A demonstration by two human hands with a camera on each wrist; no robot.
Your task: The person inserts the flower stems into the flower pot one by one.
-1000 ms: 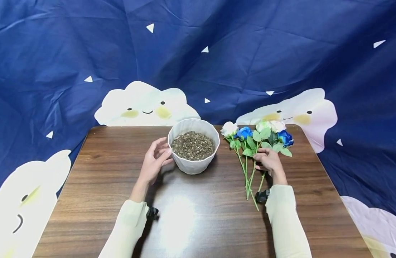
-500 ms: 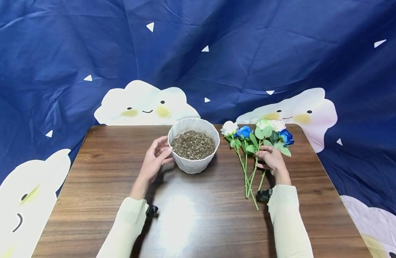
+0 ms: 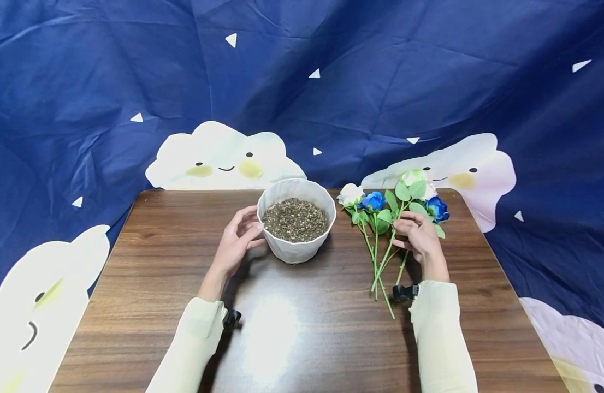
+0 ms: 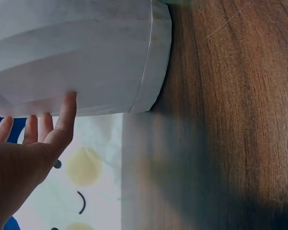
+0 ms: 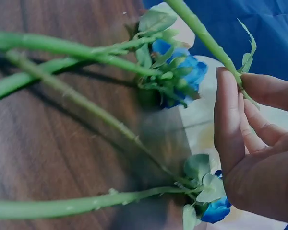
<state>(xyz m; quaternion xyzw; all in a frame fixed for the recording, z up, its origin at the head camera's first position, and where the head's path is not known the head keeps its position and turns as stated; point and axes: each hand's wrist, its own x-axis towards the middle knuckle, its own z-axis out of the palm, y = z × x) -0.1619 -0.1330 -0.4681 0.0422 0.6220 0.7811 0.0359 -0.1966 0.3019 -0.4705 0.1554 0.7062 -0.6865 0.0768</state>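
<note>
My right hand (image 3: 422, 243) pinches the green stem of a pale greenish-white rose (image 3: 413, 177) between thumb and fingertips; the right wrist view shows this stem (image 5: 201, 32) raised above the others. Lying beside it on the table are a white rose (image 3: 351, 194), a blue rose (image 3: 373, 201) and a darker blue rose (image 3: 437, 209). Another white bloom is partly hidden behind the leaves. A white faceted flowerpot (image 3: 295, 252) filled with dark soil (image 3: 296, 219) stands left of the flowers. My left hand (image 3: 231, 246) rests its relaxed fingertips against the pot's left side.
The brown wooden table (image 3: 149, 289) has its far edge just behind the pot and blooms. Behind it hangs a dark blue cloth (image 3: 302, 98) printed with smiling clouds. Flower stems (image 3: 375, 262) cross one another between the pot and my right hand.
My right hand has lifted the greenish-white rose, whose bloom and stem end have moved up and away from the other flowers. My left hand stays at the pot.
</note>
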